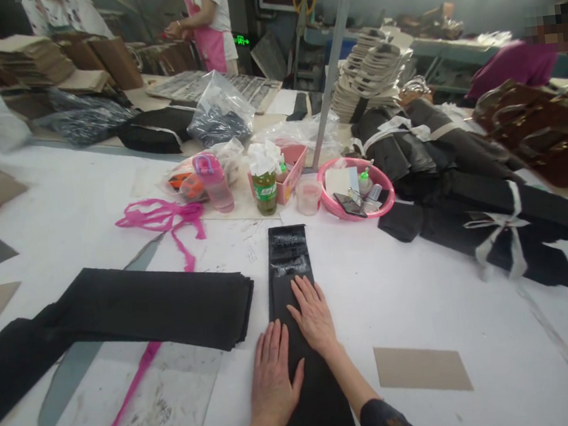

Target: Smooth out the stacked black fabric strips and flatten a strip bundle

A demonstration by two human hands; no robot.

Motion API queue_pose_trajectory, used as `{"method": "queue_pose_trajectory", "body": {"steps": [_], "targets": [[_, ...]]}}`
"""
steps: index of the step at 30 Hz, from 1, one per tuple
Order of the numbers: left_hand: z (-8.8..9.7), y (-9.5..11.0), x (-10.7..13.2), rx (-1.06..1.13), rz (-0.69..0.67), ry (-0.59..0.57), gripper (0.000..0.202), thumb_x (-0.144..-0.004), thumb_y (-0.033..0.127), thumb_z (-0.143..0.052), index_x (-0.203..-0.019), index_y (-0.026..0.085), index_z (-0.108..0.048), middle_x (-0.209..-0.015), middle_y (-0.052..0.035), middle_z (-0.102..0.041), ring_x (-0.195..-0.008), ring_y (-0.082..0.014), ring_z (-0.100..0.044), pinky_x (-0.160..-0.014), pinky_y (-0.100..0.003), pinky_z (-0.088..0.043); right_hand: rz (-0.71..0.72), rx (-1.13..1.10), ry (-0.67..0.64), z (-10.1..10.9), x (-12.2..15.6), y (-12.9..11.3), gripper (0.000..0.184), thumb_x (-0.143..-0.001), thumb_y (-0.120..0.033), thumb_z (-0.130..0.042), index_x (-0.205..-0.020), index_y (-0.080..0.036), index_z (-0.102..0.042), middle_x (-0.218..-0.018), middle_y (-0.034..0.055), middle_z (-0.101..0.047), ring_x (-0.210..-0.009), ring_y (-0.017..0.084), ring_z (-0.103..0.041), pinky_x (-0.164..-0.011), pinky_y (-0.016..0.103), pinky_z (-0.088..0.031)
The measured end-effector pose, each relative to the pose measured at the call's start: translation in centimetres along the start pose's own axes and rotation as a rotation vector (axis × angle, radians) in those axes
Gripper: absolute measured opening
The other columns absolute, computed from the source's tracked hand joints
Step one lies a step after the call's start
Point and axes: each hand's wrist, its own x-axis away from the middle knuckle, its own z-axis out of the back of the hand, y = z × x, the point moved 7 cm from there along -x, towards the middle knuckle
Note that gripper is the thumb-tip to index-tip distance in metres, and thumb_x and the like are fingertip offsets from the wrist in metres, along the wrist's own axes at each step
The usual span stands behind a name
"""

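A long black strip of sheet material (320, 404) runs up the white table in front of me. Its far end has shiny, wet-looking patches. My right hand (313, 310) lies flat on the strip just below those patches, fingers stretched out. Nearer to me, my left hand (275, 374) rests along the strip's left edge, its fingers straight and its thumb spread over the black surface. Neither hand grasps anything. To the left lies a stack of black sheets (157, 305), fanned slightly at its right end. A grey-brown card piece (422, 368) is on the right.
Pink ribbon (163, 214) trails on the left. Beyond the strip stand a pink bottle (214, 183), a green-labelled jar (265, 191) and a pink basin (357, 189) of small items. Tied black bundles (505, 218) lie right, past a metal pole (335, 67). Other people (208, 19) are behind.
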Motion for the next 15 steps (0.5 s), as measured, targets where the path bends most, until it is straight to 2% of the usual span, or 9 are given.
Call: {"method": "queue_pose_trajectory", "body": {"steps": [3, 6, 8, 11, 15], "targets": [[0.1, -0.1, 0.0, 0.015, 0.008, -0.008, 0.065, -0.091, 0.037, -0.049, -0.148, 0.011, -0.032, -0.158, -0.0117, -0.028, -0.146, -0.0269, -0.022, -0.116, -0.047, -0.032, -0.040, -0.162, 0.054, 1.0, -0.3, 0.9, 0.049, -0.095, -0.039, -0.046, -0.140, -0.022, -0.044, -0.146, 0.0071, -0.047, -0.139, 0.023, -0.038, -0.115, 0.046, -0.033], [0.1, -0.1, 0.0, 0.031, 0.018, -0.024, 0.065, -0.091, 0.036, -0.048, -0.149, 0.012, -0.030, -0.158, -0.0107, -0.027, -0.146, -0.0262, -0.022, -0.117, -0.046, -0.031, -0.135, -0.339, 0.216, 4.6, -2.5, 3.4, 0.040, -0.095, -0.040, -0.045, -0.127, -0.019, -0.056, -0.129, 0.0097, -0.061, -0.123, 0.021, -0.053, -0.106, 0.039, -0.044], [0.1, -0.2, 0.0, 0.041, 0.022, -0.025, 0.065, -0.091, 0.036, -0.048, -0.149, 0.012, -0.029, -0.159, -0.0105, -0.026, -0.147, -0.0261, -0.021, -0.117, -0.047, -0.030, -0.147, -0.316, 0.307, 7.3, -5.5, 4.9, 0.037, -0.095, -0.039, -0.046, -0.124, -0.020, -0.058, -0.124, 0.0097, -0.062, -0.119, 0.022, -0.054, -0.106, 0.040, -0.043], [0.2, -0.2, 0.0, 0.053, 0.024, -0.008, 0.066, -0.091, 0.036, -0.049, -0.149, 0.012, -0.029, -0.158, -0.0110, -0.027, -0.146, -0.0268, -0.022, -0.116, -0.047, -0.031, -0.133, -0.222, 0.273, 9.0, -11.4, 6.3, 0.037, -0.092, -0.035, -0.049, -0.125, -0.020, -0.057, -0.122, 0.0096, -0.062, -0.115, 0.025, -0.055, -0.101, 0.042, -0.045], [0.3, -0.2, 0.0, 0.074, 0.026, 0.008, 0.068, -0.089, 0.036, -0.051, -0.149, 0.013, -0.029, -0.157, -0.0111, -0.029, -0.146, -0.0284, -0.024, -0.115, -0.047, -0.034, -0.099, -0.203, 0.127, 7.4, -17.8, 6.7, 0.037, -0.087, -0.022, -0.052, -0.123, -0.020, -0.058, -0.126, 0.0093, -0.060, -0.118, 0.026, -0.052, -0.102, 0.044, -0.043]]}}
